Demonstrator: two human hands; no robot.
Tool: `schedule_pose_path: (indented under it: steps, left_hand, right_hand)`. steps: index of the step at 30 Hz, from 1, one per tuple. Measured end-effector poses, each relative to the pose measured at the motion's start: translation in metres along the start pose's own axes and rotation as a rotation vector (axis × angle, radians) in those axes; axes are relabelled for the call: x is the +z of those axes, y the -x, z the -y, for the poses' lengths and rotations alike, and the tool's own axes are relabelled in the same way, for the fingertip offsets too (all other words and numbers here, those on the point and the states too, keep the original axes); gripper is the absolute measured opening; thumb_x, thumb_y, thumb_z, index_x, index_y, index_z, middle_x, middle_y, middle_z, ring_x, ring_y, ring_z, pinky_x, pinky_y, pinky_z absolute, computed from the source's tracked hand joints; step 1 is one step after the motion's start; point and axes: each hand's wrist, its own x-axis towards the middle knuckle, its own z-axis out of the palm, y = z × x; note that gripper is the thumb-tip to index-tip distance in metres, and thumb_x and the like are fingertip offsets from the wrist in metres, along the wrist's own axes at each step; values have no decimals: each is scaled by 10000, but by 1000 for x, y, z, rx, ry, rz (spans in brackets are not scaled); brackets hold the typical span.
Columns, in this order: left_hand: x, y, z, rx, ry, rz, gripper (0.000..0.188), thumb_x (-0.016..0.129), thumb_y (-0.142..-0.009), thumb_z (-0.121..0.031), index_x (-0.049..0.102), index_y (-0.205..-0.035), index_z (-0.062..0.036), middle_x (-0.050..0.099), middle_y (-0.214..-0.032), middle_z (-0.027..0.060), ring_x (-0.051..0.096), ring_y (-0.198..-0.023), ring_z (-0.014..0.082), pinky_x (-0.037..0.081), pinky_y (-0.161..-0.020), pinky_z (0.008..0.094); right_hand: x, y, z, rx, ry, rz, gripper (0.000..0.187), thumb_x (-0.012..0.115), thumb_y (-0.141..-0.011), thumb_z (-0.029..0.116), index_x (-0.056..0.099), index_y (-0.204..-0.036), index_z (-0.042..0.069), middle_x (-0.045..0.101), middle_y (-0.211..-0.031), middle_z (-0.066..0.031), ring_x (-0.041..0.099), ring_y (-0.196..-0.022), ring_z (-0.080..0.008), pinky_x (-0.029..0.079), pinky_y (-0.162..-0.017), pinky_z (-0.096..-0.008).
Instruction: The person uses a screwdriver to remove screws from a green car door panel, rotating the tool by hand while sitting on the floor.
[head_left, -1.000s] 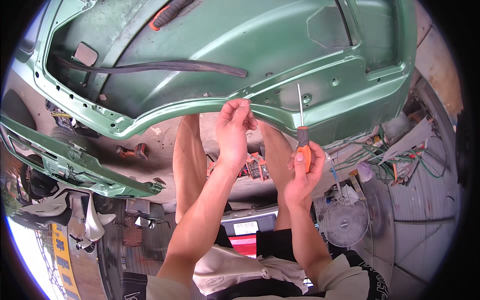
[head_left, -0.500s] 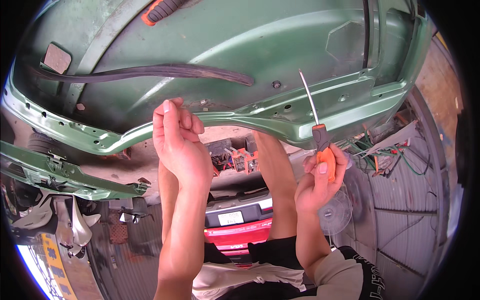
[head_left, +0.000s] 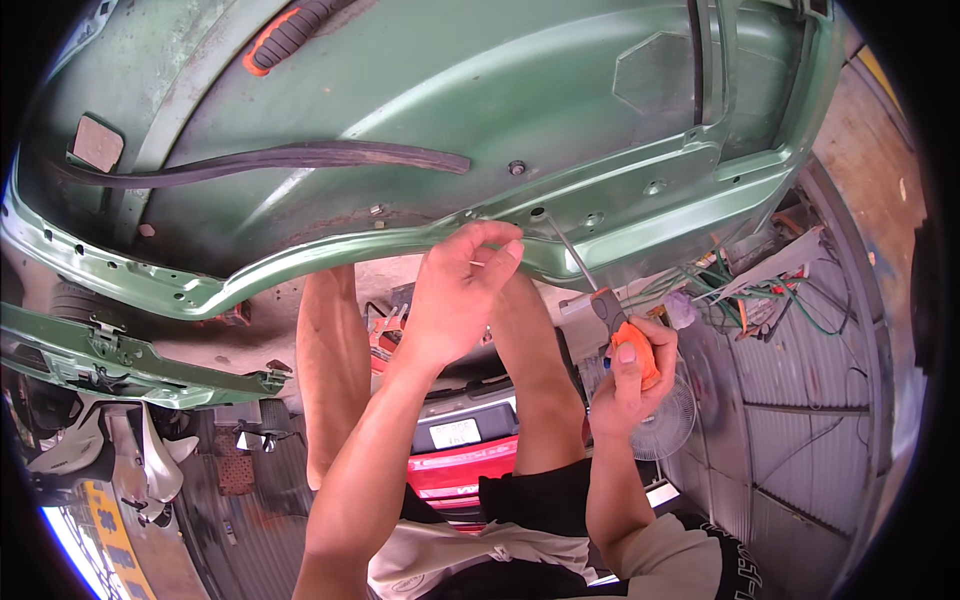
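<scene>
My right hand (head_left: 625, 385) is closed round the orange and dark grey handle of a screwdriver (head_left: 607, 308). Its thin metal shaft slants up and left, the tip close to a round hole in the rim of a green car body panel (head_left: 460, 90); whether it touches is not clear. Close to the panel's front edge, my left hand (head_left: 455, 295) is curled with thumb and forefinger together. A tiny pale thing shows by the fingers, too small to name. A long black rubber strip (head_left: 300, 157) lies across the panel.
Another tool with an orange and grey grip (head_left: 287, 38) rests on the panel's far part. A second green part (head_left: 130, 355) is at left. Below stand a fan (head_left: 665, 425) and a red car (head_left: 465, 465); green cables (head_left: 725, 280) lie to the right.
My left hand has moved right along the panel edge, fingers curled. The screwdriver has come down and tilted left, its tip now near the rim hole. The whole view has shifted slightly.
</scene>
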Motion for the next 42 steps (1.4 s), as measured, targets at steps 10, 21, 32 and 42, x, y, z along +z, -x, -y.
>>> schedule_pose_path:
  steps: [10,21,32,42]
  left_hand:
    - [63,-21,19,-30,151,-83,381,591,-1001,-279,641,-1223,27,696,-1116,123,620,-1063,182,458,-957,320]
    - [65,-19,11,-205,527,-151,454,601,-981,-280,583,-1285,57,645,-1192,112,574,-1091,174,435,-965,308]
    - [61,-20,6,-217,506,-129,434,599,-983,-271,589,-1270,54,642,-1185,120,573,-1103,187,422,-995,321]
    - [66,-22,16,-172,507,-160,397,610,-987,-267,598,-1237,40,638,-1159,106,571,-1065,164,437,-959,316]
  right_hand:
    - [37,-15,-1,-19,121,164,291,715,-904,102,592,-1144,-8,655,-997,-81,607,-870,-131,499,-782,-282]
    - [64,-32,20,-114,418,235,278,718,-884,105,582,-1096,-13,700,-917,-174,707,-802,-267,543,-714,-359]
    - [65,-33,27,-93,456,246,280,721,-889,127,580,-1090,-7,692,-893,-167,686,-781,-261,536,-720,-359]
    - [64,-33,21,-83,434,239,313,720,-888,161,583,-1108,-14,692,-915,-180,684,-789,-289,531,-724,-377]
